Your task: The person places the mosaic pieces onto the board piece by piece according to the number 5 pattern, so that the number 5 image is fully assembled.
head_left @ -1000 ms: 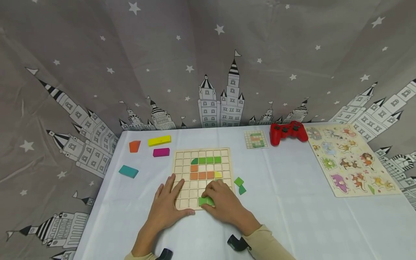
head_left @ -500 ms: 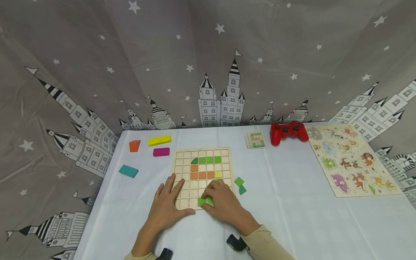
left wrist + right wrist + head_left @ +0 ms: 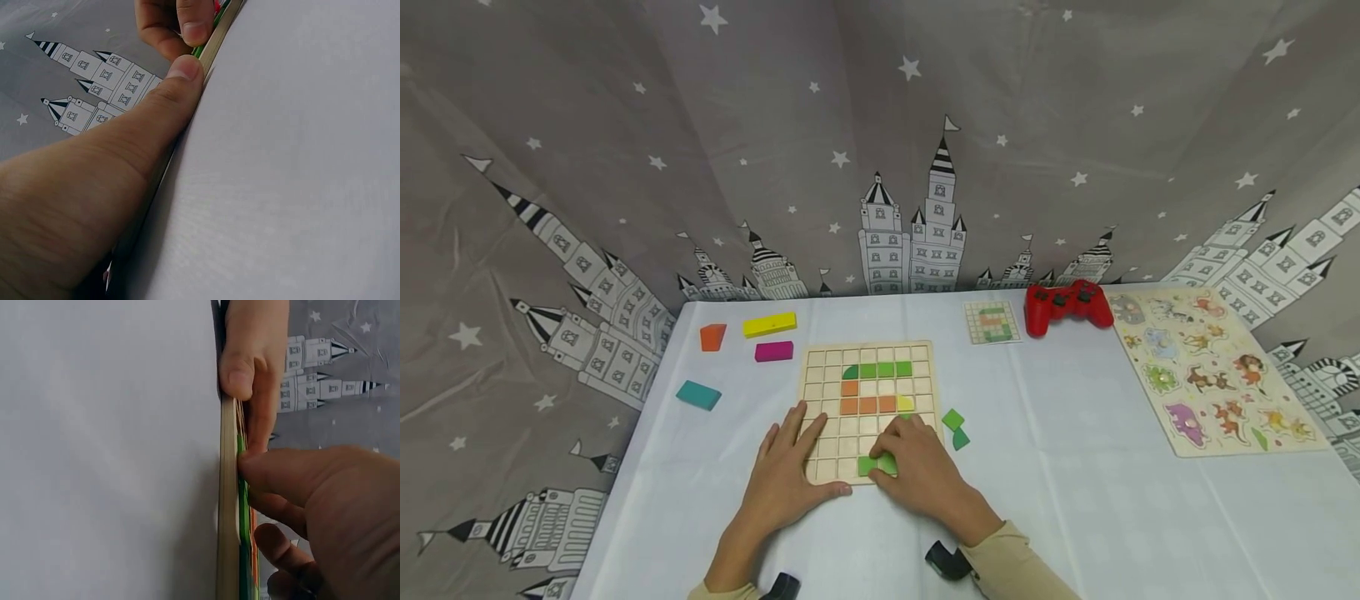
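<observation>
Right hand [image 3: 925, 477] has its fingers pinching a light green tile [image 3: 874, 465] down at the near edge of the wooden grid board [image 3: 867, 410]; thumb on the tile's near side, other fingers curled over the top. Left hand [image 3: 784, 477] lies flat with fingers spread on the board's near-left corner, thumb along the front edge, so it looks like it's bracing the board.

Progress-wise I'd say roughly halfway: just beyond the right fingers there's a green row [image 3: 877, 370] across the top, an orange run [image 3: 867, 405] below it and one yellow piece [image 3: 904, 403]. The cells under the hands are mostly bare. The green tile seems to sit on the bottom row, but whether it's seated in a cell or only resting on top I can't tell, the wrist views are too edge-on.

Just to the right of the right fingers, two more green pieces [image 3: 955, 427] wait on the desk [image 3: 1075, 467]. Farther off beyond them are the pattern card [image 3: 991, 322], a red game controller [image 3: 1066, 305] and an animal puzzle [image 3: 1210, 375]. Well left of the left fingers are loose orange [image 3: 712, 337], yellow [image 3: 769, 324], magenta [image 3: 772, 351] and teal [image 3: 697, 395] blocks. Nothing's blocking the board except the hands themselves.
</observation>
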Demonstrator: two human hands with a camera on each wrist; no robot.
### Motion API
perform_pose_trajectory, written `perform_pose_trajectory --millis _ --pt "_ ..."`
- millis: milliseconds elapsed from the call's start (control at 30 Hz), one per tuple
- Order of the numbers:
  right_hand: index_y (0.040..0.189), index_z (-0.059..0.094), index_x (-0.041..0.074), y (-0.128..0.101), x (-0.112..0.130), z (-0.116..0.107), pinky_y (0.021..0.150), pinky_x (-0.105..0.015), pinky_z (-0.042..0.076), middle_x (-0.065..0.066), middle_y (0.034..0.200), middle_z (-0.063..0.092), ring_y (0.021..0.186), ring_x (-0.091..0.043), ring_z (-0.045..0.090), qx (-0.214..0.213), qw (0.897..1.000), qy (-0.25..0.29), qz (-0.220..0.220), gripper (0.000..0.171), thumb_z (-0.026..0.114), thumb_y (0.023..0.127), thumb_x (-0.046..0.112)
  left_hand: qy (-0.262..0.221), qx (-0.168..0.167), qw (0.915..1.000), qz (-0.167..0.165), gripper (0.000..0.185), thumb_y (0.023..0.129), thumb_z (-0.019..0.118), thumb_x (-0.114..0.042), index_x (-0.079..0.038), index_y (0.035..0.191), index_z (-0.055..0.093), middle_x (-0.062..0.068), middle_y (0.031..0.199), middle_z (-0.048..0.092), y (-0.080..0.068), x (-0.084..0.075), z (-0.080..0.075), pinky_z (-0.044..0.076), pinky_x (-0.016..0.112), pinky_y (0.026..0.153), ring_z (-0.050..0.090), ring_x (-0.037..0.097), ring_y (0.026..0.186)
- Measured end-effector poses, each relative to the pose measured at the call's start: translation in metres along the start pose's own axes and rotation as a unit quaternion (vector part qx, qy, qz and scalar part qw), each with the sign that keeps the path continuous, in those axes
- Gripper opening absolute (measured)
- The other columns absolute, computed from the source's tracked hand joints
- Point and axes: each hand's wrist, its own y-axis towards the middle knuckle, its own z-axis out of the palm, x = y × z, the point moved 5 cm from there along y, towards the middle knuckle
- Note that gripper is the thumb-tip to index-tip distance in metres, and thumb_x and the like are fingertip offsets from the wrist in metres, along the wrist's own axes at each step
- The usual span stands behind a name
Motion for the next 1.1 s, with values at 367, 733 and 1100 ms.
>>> perform_pose_trajectory --millis 367,733,1100 --pt "0.105 0.074 0.021 -0.008 -0.078 -0.041 0.089 -0.036 0.047 0.003 0.108 0.064 0.099 -0.016 0.049 -0.06 0.992 0.065 0.093 0.022 0.08 0.088 0.034 -0.007 0.016 0.9997 -0.018 0.12 0.062 0.079 -0.079 -0.017 0.158 0.041 0.015 0.17 0.02 0.0 -0.001 0.0 0.014 0.057 0.128 0.018 0.036 0.157" --pt "0.101 0.073 0.026 -0.027 -0.128 -0.056 0.099 -0.04 0.051 0.011 0.104 0.065 0.105 -0.012 0.052 0.008 0.985 0.101 0.143 0.029 0.089 0.078 0.032 -0.008 0.022 0.9995 -0.019 0.12 0.062 0.078 -0.079 -0.018 0.158 0.04 0.015 0.171 0.019 0.0 0.0 0.002 0.014 0.056 0.128 0.017 0.035 0.158" --pt "0.104 0.074 0.025 -0.03 -0.126 -0.054 0.099 -0.042 0.051 0.009 0.106 0.063 0.107 -0.014 0.053 0.018 0.99 0.061 0.129 0.02 0.082 0.086 0.029 0.002 0.02 0.9996 -0.018 0.121 0.062 0.078 -0.08 -0.018 0.158 0.039 0.015 0.171 0.019 0.0 -0.001 0.003 0.014 0.058 0.128 0.016 0.036 0.158"
